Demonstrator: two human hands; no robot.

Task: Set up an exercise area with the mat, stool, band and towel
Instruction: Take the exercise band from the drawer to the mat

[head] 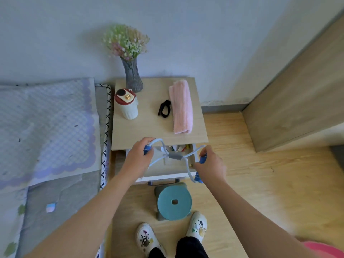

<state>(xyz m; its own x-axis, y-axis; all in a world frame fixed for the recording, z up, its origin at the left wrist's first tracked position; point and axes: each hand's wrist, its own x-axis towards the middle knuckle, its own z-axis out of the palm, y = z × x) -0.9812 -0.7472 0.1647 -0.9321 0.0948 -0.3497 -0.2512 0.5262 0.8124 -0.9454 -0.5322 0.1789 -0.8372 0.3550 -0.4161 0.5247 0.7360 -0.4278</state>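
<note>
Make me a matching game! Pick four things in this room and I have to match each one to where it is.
Things:
1. towel
2. stool
3. band
4. vase

Places:
A. on the floor, just in front of the shoes
B. gripped by the left hand and the right hand
C. at the back of the nightstand, holding flowers
D. lying on the nightstand beside a black strap

Right pairs: 1-D, 2-A, 3-B, 4-C.
</note>
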